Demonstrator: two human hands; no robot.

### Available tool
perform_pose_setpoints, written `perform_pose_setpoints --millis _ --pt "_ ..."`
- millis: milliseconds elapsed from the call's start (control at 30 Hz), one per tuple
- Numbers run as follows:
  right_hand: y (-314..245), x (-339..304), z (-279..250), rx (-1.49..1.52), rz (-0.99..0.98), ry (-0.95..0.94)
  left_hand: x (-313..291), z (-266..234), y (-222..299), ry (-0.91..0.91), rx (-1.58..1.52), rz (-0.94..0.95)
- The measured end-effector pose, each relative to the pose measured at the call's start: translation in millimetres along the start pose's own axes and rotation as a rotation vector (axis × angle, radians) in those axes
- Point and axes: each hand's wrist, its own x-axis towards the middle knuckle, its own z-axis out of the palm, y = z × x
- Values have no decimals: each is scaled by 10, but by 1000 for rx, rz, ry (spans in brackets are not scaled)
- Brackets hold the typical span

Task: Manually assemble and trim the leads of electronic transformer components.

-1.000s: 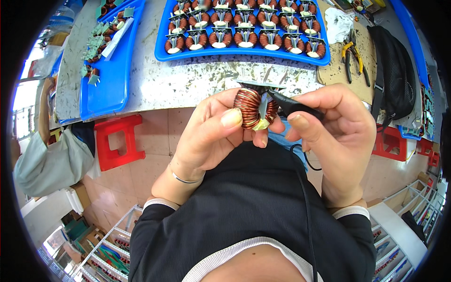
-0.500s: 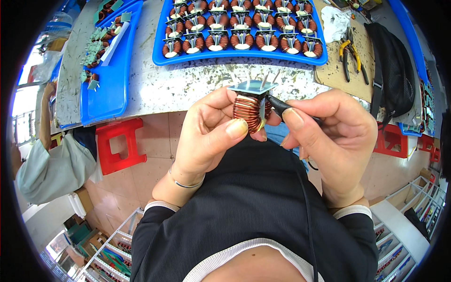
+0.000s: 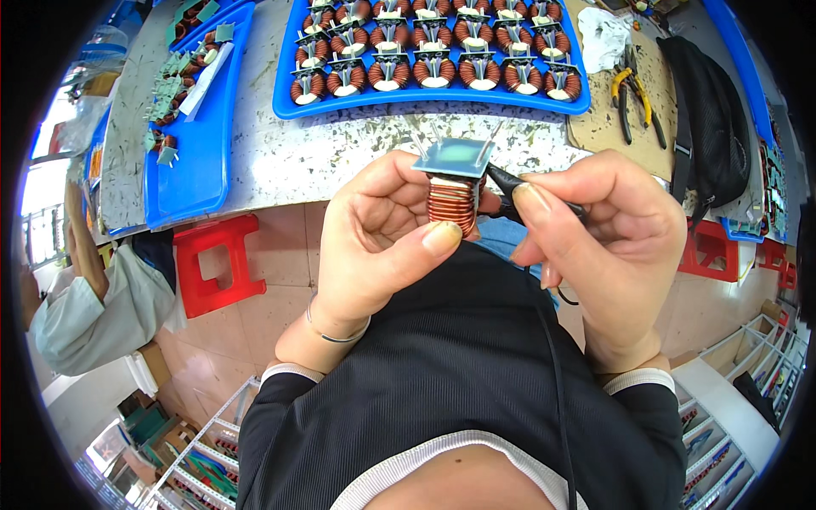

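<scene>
Just beyond my chest, my left hand is closed around a copper-wound coil, thumb across the front of the winding. On top of the coil is a square green board, tilted toward me, with metal pins standing up at its corners. Between thumb and fingers, my right hand pinches a slim black pen-like tool. The tool's tapered tip meets the right side of the coil, just under the board; the exact contact point is hidden. A thin black cord hangs below the right hand across my shirt.
A blue tray with rows of similar coils stands ahead on the worktable. Left of it lies another blue tray with small green parts. Yellow-and-black pliers and a black bag are at right. A co-worker's sleeve shows at far left.
The coil has been turned and tipped in my left hand, so the board's top now faces me more. The black tool stays against its right side.
</scene>
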Motion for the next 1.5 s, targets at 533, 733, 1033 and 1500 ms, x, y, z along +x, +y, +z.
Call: perform_pose_setpoints --millis 533,733,1033,1500 --pt "32 32 -6 58 12 26 31 -71 -20 -31 -38 -37" --pt "52 38 -19 90 14 17 23 -55 -38 -33 -96 -122" --pt "78 39 -30 124 -5 -16 24 -77 -62 -47 -243 -204" --pt "39 4 18 118 -19 -15 12 -22 -21 -16 -120 -203"
